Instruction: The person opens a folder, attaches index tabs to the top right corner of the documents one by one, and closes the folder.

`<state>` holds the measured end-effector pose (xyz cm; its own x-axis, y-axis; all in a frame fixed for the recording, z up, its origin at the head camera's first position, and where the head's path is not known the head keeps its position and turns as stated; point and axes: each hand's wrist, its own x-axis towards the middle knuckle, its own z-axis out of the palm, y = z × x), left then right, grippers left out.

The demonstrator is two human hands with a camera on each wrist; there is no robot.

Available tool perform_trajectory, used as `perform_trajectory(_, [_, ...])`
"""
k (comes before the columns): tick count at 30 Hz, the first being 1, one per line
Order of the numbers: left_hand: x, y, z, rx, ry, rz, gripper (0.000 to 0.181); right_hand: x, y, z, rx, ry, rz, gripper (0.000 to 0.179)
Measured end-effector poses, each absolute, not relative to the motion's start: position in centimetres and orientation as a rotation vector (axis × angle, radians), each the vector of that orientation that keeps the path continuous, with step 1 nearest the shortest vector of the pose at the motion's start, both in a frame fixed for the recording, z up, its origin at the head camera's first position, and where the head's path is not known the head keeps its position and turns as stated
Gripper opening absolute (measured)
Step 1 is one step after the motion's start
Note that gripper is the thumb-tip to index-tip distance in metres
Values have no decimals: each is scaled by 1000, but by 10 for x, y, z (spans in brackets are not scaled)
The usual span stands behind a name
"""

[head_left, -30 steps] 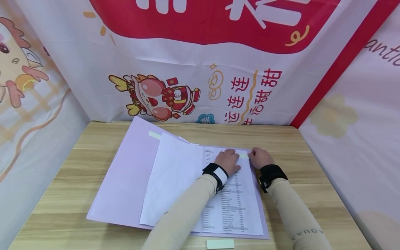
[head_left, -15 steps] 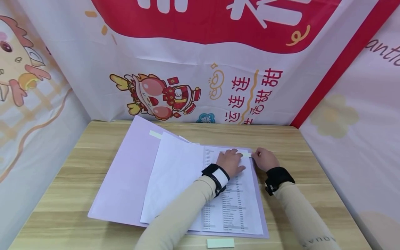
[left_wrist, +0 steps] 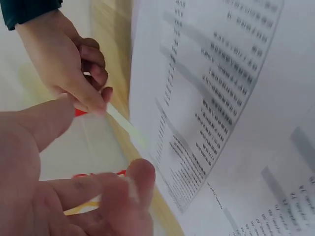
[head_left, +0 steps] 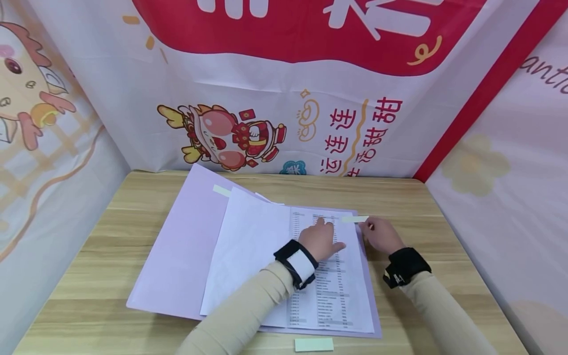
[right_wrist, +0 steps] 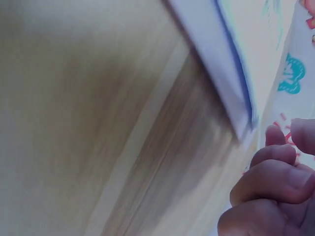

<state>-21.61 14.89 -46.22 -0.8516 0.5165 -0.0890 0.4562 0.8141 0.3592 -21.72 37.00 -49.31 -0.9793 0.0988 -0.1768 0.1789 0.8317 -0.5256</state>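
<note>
Pale green strip (head_left: 352, 219): located at the 1 o'clock corner of the printed page (head_left: 330, 301), laid across the page's 3 o'clock edge and projecting past it. Long axis read as 9 to 3 o'clock in the head view. Its 3 o'clock end is pinched by the right hand (head_left: 382, 234), between thumb and index finger as seen from the left wrist; whether the inner end is stuck to the paper cannot be told.

Key relation, as judged: the strip lies toward 9 to 10 o'clock from the right hand, which is the nearer one, with the overhang pointed into its grip. From the left hand (head_left: 318, 240), the strip lies toward 2 o'clock, near but apart. Nothing is gripped by the left hand; its thumb and fingers are spread above the page, and contact with the paper cannot be confirmed.

Farther out: the page is backed by the lilac folder (head_left: 175, 268), whose cover is spread toward 9 o'clock. A second strip (head_left: 220, 190) is seen near the cover's top. A green pad (head_left: 313, 344) is placed on the counter (head_left: 88, 296), just beyond the folder's 6 o'clock edge
</note>
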Motion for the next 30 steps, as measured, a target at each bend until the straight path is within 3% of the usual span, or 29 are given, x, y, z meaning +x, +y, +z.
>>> perform_trajectory(19, [-133, 120, -469, 856, 2724, 414, 86, -130, 360, -486, 79, 2695, -1109, 38])
perform_trajectory(30, [-122, 112, -491, 822, 2707, 379, 115, -100, 349, -503, 204, 2650, -965, 33])
